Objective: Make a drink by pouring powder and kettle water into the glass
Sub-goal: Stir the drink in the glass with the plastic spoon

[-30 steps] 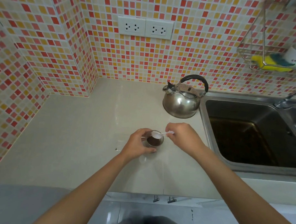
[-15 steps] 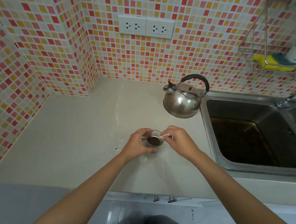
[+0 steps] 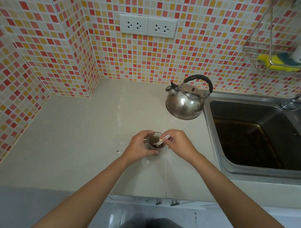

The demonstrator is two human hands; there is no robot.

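A small clear glass (image 3: pixel 155 144) with dark brown liquid stands on the beige counter (image 3: pixel 80 138). My left hand (image 3: pixel 140 146) grips the glass from its left side. My right hand (image 3: pixel 178 143) pinches the handle of a white plastic spoon (image 3: pixel 160 141), and the spoon's bowl is down inside the glass in the liquid. A steel kettle (image 3: pixel 186 101) with a black handle stands behind the glass, at the back right of the counter, with neither hand on it.
A steel sink (image 3: pixel 258 134) lies to the right of the counter, with a tap (image 3: pixel 293 101) at its far edge. A wire rack (image 3: pixel 274 55) on the tiled wall holds a yellow sponge. Two wall sockets (image 3: pixel 147 26) sit above the counter.
The spoon went from lying level above the glass rim to dipping into the liquid. My right hand moved left, closer to the glass. My left hand stayed on the glass.
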